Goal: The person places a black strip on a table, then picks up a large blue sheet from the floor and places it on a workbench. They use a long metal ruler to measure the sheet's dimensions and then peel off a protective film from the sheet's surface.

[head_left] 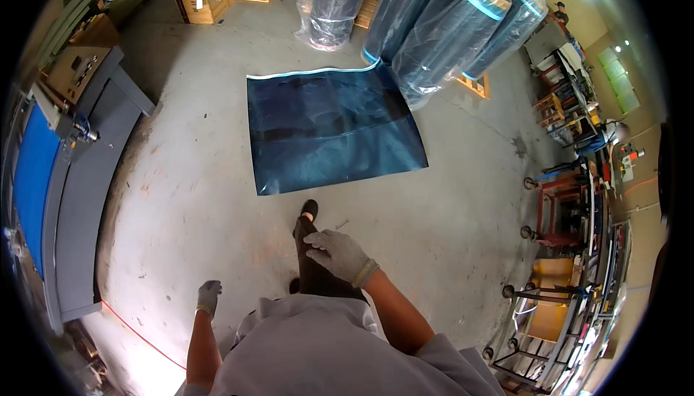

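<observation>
A large dark blue sheet (336, 132) lies flat on the grey floor (210, 230), in front of the person. Its longer side seems to run from left to right, and the far edge has a white and light blue border (311, 73). From the right hand (340, 255), the sheet is straight ahead and well apart; this hand is the nearer one. The left hand (208, 296) hangs lower at the side, so from it the sheet lies ahead and to the right. Both hands wear grey gloves. The right fingers are loosely bent, the thumb stands away from them, and nothing is between. The left fingers look a little curled, but I cannot tell how far they are closed; no thing shows in them. One dark shoe (309, 209) is just beside the near edge. Behind the far right corner stand wrapped rolls (448, 31), very near to the sheet.
</observation>
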Available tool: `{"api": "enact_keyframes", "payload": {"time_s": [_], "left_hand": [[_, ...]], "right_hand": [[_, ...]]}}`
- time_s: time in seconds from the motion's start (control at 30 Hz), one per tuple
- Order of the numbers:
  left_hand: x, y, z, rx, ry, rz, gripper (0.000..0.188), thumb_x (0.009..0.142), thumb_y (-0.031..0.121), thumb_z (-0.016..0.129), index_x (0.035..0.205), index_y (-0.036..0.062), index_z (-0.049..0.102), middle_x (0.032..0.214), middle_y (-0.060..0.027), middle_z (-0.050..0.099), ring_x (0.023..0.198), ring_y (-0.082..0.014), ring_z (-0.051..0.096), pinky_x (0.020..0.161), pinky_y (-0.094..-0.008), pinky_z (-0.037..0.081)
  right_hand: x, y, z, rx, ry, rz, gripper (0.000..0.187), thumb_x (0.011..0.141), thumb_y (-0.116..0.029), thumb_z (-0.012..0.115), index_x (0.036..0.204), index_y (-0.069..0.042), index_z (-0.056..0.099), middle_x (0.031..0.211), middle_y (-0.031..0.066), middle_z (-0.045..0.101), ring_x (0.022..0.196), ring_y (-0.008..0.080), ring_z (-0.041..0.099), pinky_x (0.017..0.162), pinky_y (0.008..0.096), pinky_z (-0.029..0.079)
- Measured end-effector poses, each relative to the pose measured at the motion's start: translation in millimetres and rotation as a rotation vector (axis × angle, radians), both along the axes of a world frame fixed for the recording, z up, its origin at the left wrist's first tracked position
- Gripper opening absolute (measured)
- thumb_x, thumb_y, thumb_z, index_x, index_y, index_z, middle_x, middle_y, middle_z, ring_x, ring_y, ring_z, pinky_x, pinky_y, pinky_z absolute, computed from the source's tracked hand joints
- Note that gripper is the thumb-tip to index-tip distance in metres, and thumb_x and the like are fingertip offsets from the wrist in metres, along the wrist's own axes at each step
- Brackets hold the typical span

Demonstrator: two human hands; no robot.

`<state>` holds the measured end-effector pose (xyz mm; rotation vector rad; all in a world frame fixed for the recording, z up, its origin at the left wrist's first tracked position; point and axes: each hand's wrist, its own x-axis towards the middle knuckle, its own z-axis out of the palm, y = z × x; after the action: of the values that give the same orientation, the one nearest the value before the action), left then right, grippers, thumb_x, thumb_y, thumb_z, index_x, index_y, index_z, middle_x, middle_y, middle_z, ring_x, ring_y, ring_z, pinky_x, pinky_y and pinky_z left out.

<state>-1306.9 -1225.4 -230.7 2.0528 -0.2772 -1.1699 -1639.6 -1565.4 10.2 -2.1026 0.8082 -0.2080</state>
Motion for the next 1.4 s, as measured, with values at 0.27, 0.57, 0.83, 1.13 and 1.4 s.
{"api": "enact_keyframes", "payload": {"time_s": [0.27, 0.57, 0.83, 1.13, 1.4], "left_hand": [[92.2, -44.5, -16.7, 0.469, 0.383, 0.169, 0.026, 0.095, 0.032, 0.065, 0.095, 0.0062, 0.065, 0.073, -0.0042, 0.066, 0.056, -0.0147, 0.059, 0.049, -0.0296, 0.046], [261.3, -300.5, -35.7, 0.434, 0.043, -0.035, 0.026, 0.091, 0.030, 0.067, 0.096, 0.0045, 0.069, 0.080, -0.0041, 0.068, 0.067, -0.0139, 0.061, 0.063, -0.0308, 0.050], [486.4, -570.5, -133.1, 0.494, -0.449, -0.685, 0.052, 0.089, 0.049, 0.063, 0.108, 0.0018, 0.072, 0.109, -0.0242, 0.070, 0.107, -0.0401, 0.065, 0.093, -0.0486, 0.050], [522.3, -811.5, -340.6, 0.202, -0.289, -0.729, 0.039, 0.093, 0.037, 0.064, 0.102, 0.0004, 0.073, 0.090, -0.0151, 0.074, 0.078, -0.0239, 0.068, 0.073, -0.0390, 0.052], [455.5, -871.4, -512.2, 0.367, -0.046, -0.708, 0.041, 0.094, 0.034, 0.064, 0.124, 0.0054, 0.066, 0.115, -0.0199, 0.070, 0.106, -0.0373, 0.066, 0.091, -0.0429, 0.052]], "right_hand": [[86.4, -225.7, -14.1, 0.043, -0.077, -0.188, 0.032, 0.092, -0.026, 0.064, 0.114, -0.004, 0.066, 0.102, 0.0168, 0.069, 0.091, 0.0376, 0.065, 0.082, 0.0460, 0.053], [173.2, -358.9, -25.5, 0.244, 0.082, -0.378, 0.033, 0.092, -0.025, 0.064, 0.116, -0.002, 0.067, 0.110, 0.0192, 0.068, 0.097, 0.0347, 0.067, 0.085, 0.0431, 0.053], [268.2, -378.5, -109.7, 0.324, 0.139, -0.948, 0.028, 0.093, -0.018, 0.067, 0.118, -0.005, 0.069, 0.099, 0.0113, 0.071, 0.089, 0.0198, 0.068, 0.076, 0.0327, 0.053], [455.3, -405.4, -193.3, 0.869, 0.193, -1.008, 0.032, 0.094, -0.021, 0.066, 0.119, -0.002, 0.067, 0.112, 0.0157, 0.070, 0.101, 0.0254, 0.069, 0.088, 0.0367, 0.054], [481.9, -370.2, -276.2, 1.075, 0.480, -1.276, 0.028, 0.094, -0.018, 0.067, 0.118, -0.003, 0.070, 0.103, 0.0086, 0.075, 0.090, 0.0133, 0.068, 0.080, 0.0279, 0.053]]}}
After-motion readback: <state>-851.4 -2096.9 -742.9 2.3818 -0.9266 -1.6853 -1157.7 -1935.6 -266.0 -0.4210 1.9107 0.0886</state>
